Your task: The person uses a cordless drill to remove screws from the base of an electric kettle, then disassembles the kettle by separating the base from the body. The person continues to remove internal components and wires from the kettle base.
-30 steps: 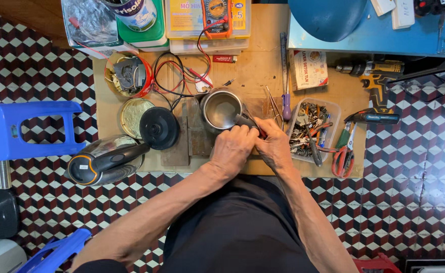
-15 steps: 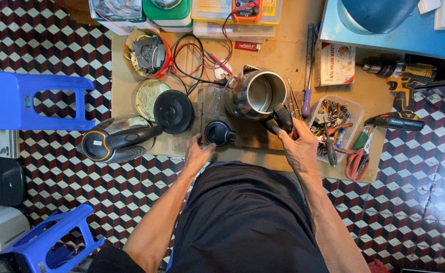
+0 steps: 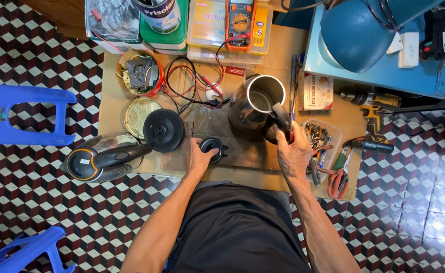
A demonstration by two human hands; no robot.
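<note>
My right hand [image 3: 293, 154] grips the black handle of a steel electric kettle [image 3: 256, 103], which stands open-topped and lidless on the low wooden board [image 3: 278, 45]. My left hand [image 3: 198, 159] rests on a small black round part [image 3: 212, 147] lying just left of the kettle. A black round kettle base [image 3: 163, 130] sits farther left. A second kettle with a black handle [image 3: 103, 157] lies on its side at the board's left front corner.
A clear tray of small tools [image 3: 323, 139] and red-handled pliers [image 3: 337, 177] lie right of my hand. A multimeter [image 3: 241, 23] with red and black leads [image 3: 187, 83], tins and boxes sit at the back. Blue stools [image 3: 22, 114] stand left.
The two hands, first together at the kettle, have split. My left hand has gone down to the black round part, and my right hand has taken the kettle by its handle.
</note>
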